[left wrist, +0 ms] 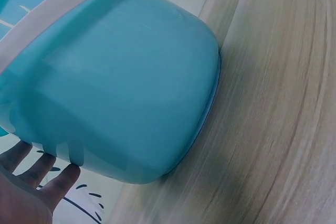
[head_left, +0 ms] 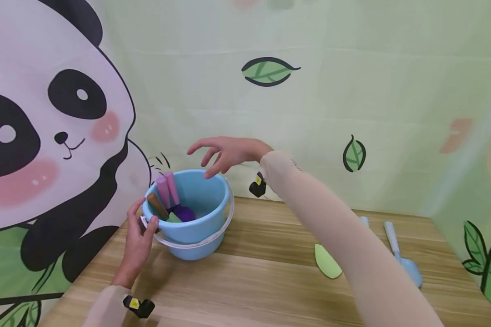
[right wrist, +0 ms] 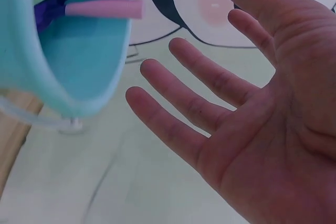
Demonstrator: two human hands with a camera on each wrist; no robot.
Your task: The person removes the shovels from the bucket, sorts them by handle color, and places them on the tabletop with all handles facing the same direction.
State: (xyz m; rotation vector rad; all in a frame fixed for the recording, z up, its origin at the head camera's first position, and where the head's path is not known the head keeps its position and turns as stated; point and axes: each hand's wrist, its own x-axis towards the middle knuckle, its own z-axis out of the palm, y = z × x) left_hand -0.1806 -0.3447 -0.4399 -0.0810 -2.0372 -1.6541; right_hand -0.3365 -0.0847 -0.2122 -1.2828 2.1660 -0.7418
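Observation:
A light blue bucket (head_left: 188, 232) with a white handle (head_left: 230, 211) stands at the table's left back. My left hand (head_left: 138, 234) holds its left side, thumb near the front rim and fingers against the outer wall (left wrist: 121, 87). Inside lean two pink handles (head_left: 162, 190), one brown handle (head_left: 157, 205), a purple tool head (head_left: 185, 213) and a light green piece (head_left: 173, 218). Above the bucket's right rim, my right hand (head_left: 231, 152) hovers with fingers spread and nothing in it. Its palm and separated fingers show beside the bucket opening in the right wrist view.
Right of the bucket, a light green leaf-shaped piece (head_left: 327, 262) lies on the wooden table (head_left: 266, 290), partly behind my right sleeve. Farther right lies a blue toy shovel (head_left: 411, 270), with another pale blue handle (head_left: 364, 221) nearby. A printed panda backdrop (head_left: 311, 113) stands behind.

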